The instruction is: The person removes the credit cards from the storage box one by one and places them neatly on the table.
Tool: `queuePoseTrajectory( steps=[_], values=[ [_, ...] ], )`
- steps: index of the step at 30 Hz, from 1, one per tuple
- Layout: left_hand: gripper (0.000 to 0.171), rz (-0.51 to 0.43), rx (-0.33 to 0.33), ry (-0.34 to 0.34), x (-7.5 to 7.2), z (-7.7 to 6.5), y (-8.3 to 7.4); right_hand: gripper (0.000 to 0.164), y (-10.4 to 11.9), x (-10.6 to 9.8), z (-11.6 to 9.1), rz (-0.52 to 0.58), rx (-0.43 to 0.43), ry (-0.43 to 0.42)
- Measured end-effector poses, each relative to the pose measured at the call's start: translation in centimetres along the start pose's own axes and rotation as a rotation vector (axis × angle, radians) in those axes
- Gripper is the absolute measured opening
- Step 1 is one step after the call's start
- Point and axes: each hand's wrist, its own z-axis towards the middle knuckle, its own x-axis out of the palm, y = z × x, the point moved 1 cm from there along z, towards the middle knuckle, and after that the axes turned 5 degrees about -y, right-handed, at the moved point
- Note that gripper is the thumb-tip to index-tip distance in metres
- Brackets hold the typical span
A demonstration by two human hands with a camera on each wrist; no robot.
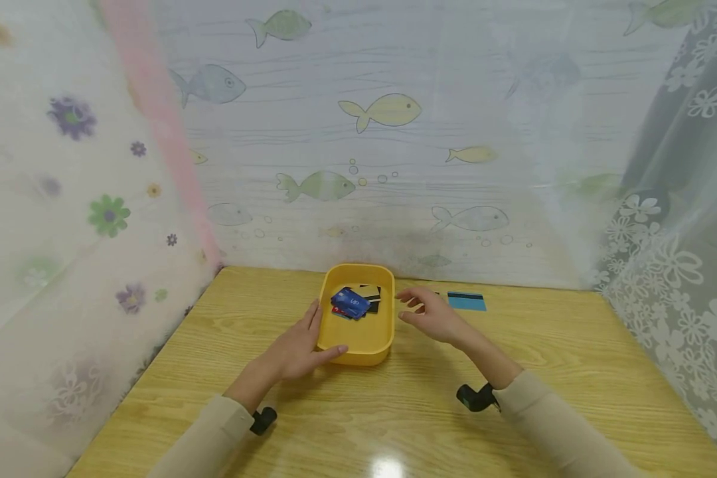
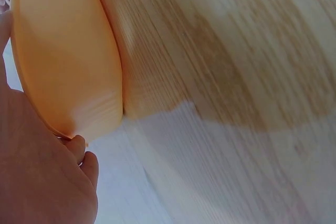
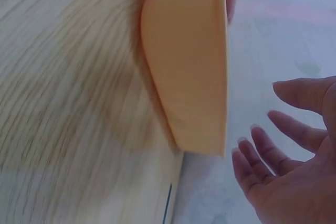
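A yellow plastic bin (image 1: pixel 358 342) stands on the table with several cards inside, a blue card (image 1: pixel 350 303) on top of the pile. My left hand (image 1: pixel 295 345) holds the bin at its near left corner, fingers along the left wall and thumb over the near rim. In the left wrist view, fingertips (image 2: pixel 77 148) sit right at the rim. My right hand (image 1: pixel 433 315) is just off the bin's right rim, its fingers (image 3: pixel 273 150) spread, loosely bent and holding nothing. Behind it lies a light blue card (image 1: pixel 467 301) with a black stripe.
Another dark-edged card (image 1: pixel 435 293) peeks out behind the right hand, mostly hidden. The wooden table (image 1: pixel 544 358) ends at a fish-print curtain (image 1: pixel 388 199) close behind the bin. Flower-print curtains (image 1: pixel 95 265) hang at both sides.
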Motion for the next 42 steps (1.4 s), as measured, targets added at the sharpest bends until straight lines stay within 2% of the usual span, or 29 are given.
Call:
queuePoseTrajectory(
  steps=[9, 17, 24, 35, 42],
  values=[
    [0.118, -0.003, -0.004, -0.002, 0.1, 0.1, 0.1, 0.034, 1.5, 2.4, 1.3, -0.016, -0.071, 0.006],
    [0.118, -0.006, -0.002, 0.002, 0.0, 0.0, 0.0, 0.032, 2.1, 4.3, 2.6, -0.005, -0.059, 0.012],
    [0.115, -0.003, 0.001, -0.003, 0.1, 0.0, 0.2, 0.035, 2.5, 5.7, 3.6, 0.016, -0.080, 0.019],
    [0.110, -0.003, 0.007, 0.000, 0.1, 0.1, 0.1, 0.041, 2.5, 8.0, 5.4, -0.010, -0.012, -0.010],
    [0.110, -0.015, 0.022, -0.004, 0.0, 0.0, 0.1, 0.050, 2.4, 9.3, 6.4, -0.005, 0.060, -0.051]
  ],
)
